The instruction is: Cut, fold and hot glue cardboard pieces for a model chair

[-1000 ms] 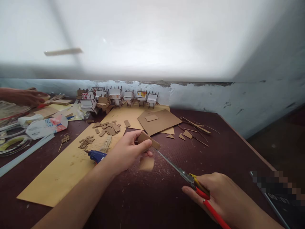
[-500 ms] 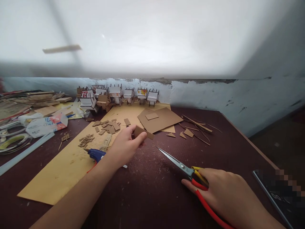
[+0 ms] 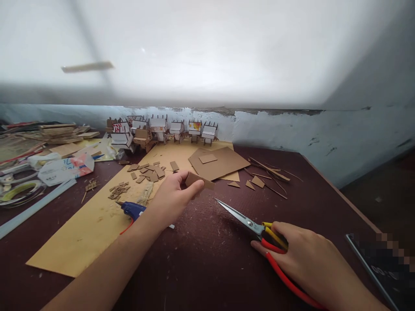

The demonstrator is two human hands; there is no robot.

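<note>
Dark maroon tabletop (image 3: 210, 268) under me, right hand (image 3: 301, 255) wrapped round red-and-yellow-handled steel scissors (image 3: 249, 223), blue plastic glue gun (image 3: 131, 210) off to my left, left hand (image 3: 173, 196) pinching a small brown cardboard rectangle (image 3: 194, 176) near the blade tips, mini white-and-brown cardboard chairs (image 3: 209, 131) lined up by the wall (image 3: 269, 129)

The left grip (image 3: 173, 194) is a bare hand with a rounded thumb (image 3: 195, 187); just behind it a slim left wrist (image 3: 153, 223) runs into a bare left forearm (image 3: 113, 263), smooth in outline and broadening away from the grip; the right grip (image 3: 309, 252) is bare, its back broad and smooth; behind it shows a bare right wrist (image 3: 343, 276), with some right forearm (image 3: 363, 297) beyond.
</note>
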